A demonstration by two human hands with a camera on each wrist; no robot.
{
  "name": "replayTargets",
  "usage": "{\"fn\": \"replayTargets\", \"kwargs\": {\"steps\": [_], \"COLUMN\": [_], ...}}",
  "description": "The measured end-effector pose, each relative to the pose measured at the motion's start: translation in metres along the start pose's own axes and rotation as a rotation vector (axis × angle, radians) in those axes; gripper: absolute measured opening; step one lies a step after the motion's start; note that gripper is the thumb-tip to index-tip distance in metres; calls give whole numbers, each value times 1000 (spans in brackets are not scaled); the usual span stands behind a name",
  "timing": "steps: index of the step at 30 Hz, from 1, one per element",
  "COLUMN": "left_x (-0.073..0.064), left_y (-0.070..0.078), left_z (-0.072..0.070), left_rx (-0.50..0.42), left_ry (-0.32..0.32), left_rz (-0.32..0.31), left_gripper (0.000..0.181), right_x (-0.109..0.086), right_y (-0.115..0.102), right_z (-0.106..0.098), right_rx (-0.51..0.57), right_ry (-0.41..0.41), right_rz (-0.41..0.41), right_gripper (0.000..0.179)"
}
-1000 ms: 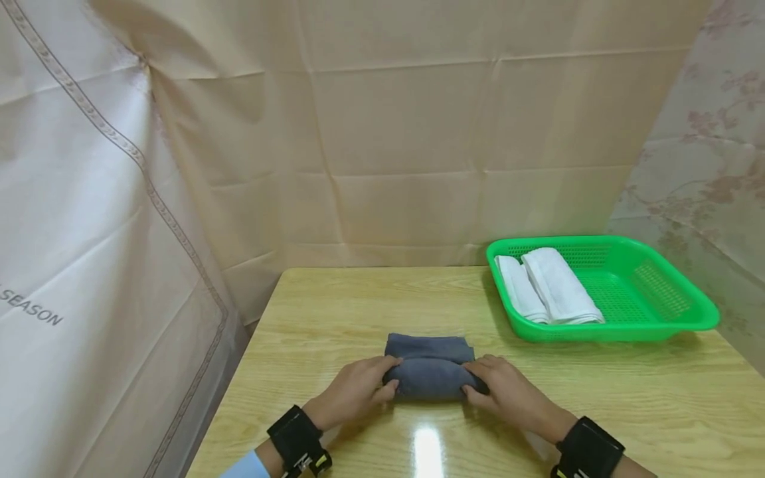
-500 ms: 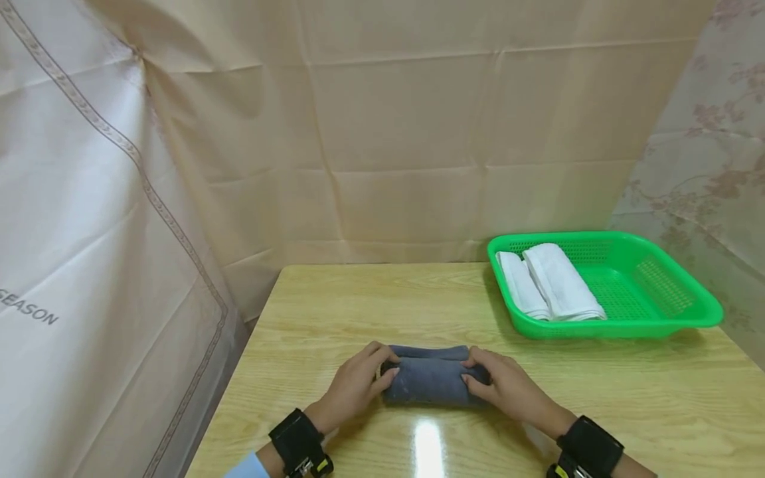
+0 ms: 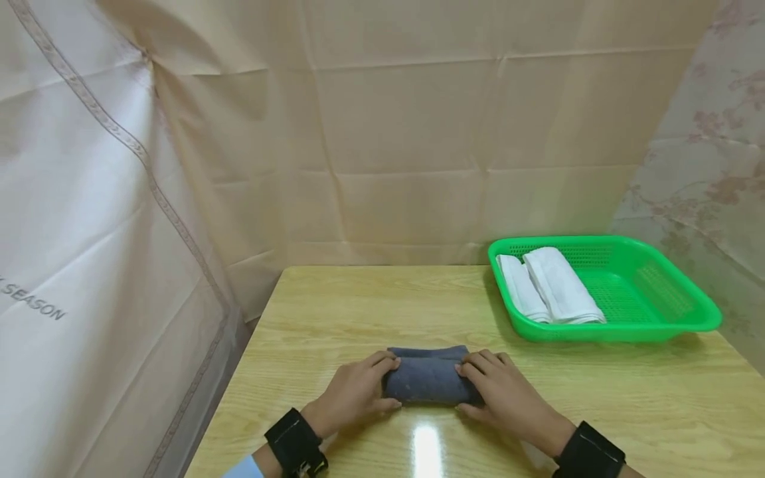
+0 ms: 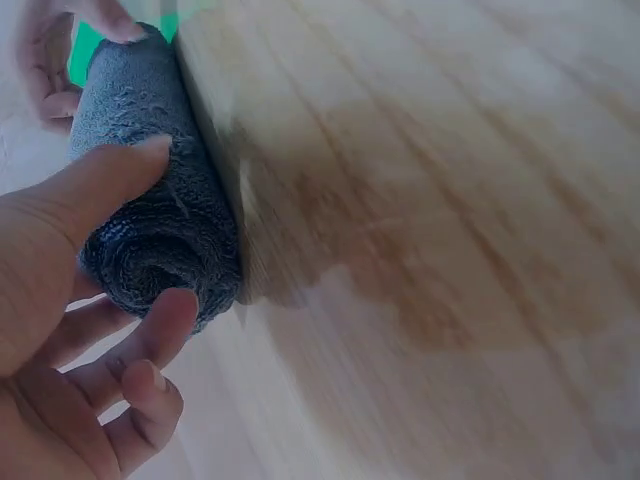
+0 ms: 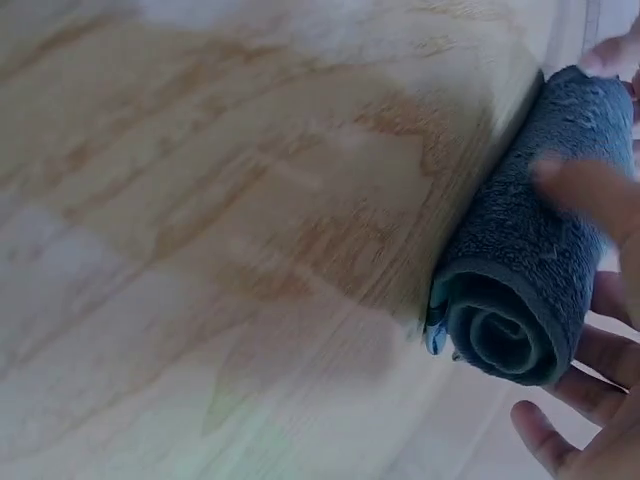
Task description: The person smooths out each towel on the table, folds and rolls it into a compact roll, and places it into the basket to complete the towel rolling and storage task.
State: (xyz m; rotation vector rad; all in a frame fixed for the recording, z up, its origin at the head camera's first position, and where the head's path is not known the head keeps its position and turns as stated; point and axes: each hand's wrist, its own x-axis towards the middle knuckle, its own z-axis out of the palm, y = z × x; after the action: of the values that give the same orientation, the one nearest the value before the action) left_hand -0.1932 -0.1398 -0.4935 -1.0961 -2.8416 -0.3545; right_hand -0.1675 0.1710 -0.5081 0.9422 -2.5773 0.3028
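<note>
A dark grey-blue towel (image 3: pixel 429 382), rolled up except for a short flat strip on its far side, lies on the table in front of me. My left hand (image 3: pixel 354 386) grips the roll's left end, fingers on top and thumb at its near edge. At the right end my right hand (image 3: pixel 503 397) holds it the same way. In the left wrist view, the towel's (image 4: pixel 140 105) spiral end shows between thumb and fingers. The right wrist view has the other coiled end of the towel (image 5: pixel 530 240), with the thumb over its fuzzy side.
Towards the back right of the wooden table (image 3: pixel 335 305) stands a green plastic basket (image 3: pixel 645 325). Two folded white towels (image 3: pixel 562 285) lie in its left part. A beige cloth (image 3: pixel 394 146) hangs behind the table, and a white one (image 3: pixel 89 265) hangs at left.
The flat strip beyond the roll has become shorter as the towel was rolled away from me. Both thumbs have shifted down to the roll's near edge. The basket has stayed put.
</note>
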Motion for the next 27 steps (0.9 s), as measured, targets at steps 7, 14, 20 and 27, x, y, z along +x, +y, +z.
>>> {"fn": "replayTargets", "kwargs": {"steps": [7,14,20,27], "left_x": [6,12,11,12], "left_y": [-4,-7,-6,7], "left_z": [1,-1,3,6], "left_rx": [-114,-281,-303,-33], "left_ry": [-16,-104,-107,-34], "left_rz": [-31,-65,-65,42], "left_gripper": [60,45,47,46], "right_x": [3,10,13,12], "right_y": [4,13,15,3], "right_z": [0,-3,-2,1], "right_rx": [93,370,616,371], "right_ry": [-57,-191,-299,-143], "right_rz": [33,165,261,151], "right_gripper": [45,36,24,17]}}
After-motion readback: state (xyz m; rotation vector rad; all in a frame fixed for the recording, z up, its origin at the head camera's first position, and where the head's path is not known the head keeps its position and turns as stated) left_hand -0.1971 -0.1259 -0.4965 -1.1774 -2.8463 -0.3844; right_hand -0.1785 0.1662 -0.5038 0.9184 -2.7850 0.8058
